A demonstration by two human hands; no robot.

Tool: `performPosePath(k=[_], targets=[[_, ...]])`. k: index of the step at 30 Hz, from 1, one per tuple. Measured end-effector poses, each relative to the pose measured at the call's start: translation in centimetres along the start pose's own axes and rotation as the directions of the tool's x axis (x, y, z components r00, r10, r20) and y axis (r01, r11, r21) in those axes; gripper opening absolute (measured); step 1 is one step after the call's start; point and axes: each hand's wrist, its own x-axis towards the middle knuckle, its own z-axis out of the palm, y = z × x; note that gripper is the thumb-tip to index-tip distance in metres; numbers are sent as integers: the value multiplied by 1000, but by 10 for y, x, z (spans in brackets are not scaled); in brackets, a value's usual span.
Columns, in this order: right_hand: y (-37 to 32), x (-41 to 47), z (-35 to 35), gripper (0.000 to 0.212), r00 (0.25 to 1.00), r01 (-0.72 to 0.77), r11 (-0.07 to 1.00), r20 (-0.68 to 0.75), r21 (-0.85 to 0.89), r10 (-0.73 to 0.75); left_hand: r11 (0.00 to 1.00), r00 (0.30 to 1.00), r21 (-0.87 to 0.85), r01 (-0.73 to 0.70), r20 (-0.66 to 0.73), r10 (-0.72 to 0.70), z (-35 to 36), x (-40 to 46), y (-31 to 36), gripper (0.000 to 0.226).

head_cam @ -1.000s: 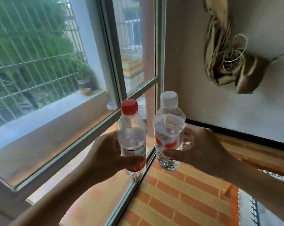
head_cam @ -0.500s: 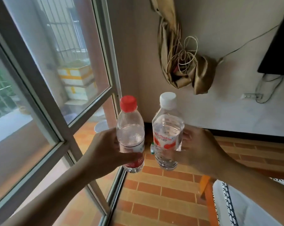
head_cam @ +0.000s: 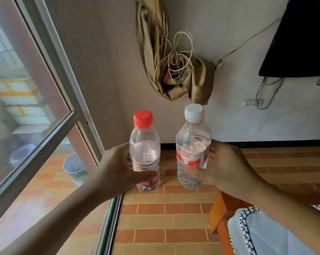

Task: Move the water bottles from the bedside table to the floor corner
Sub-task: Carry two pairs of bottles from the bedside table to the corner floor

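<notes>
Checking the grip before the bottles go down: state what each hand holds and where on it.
The left hand grips the red-capped bottle around its lower body; the right hand grips the white-capped bottle around its middle.

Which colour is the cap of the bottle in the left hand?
Red cap, clearest in the head view.

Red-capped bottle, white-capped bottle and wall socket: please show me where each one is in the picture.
red-capped bottle [head_cam: 143,153], head view, on its clear body above the label.
white-capped bottle [head_cam: 192,144], head view, on its clear upper body.
wall socket [head_cam: 250,102], head view, on its white face plate.
</notes>
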Motion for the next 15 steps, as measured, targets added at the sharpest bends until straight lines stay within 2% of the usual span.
performPosePath(k=[8, 15], targets=[[77, 134, -22, 59, 999, -3, 1000, 32, 3, 2, 999, 999, 19, 31, -14, -31, 33, 149, -16, 45], [124, 231, -28, 55, 998, -58, 998, 25, 0, 58, 998, 998, -39, 59, -17, -59, 40, 254, -40, 40]])
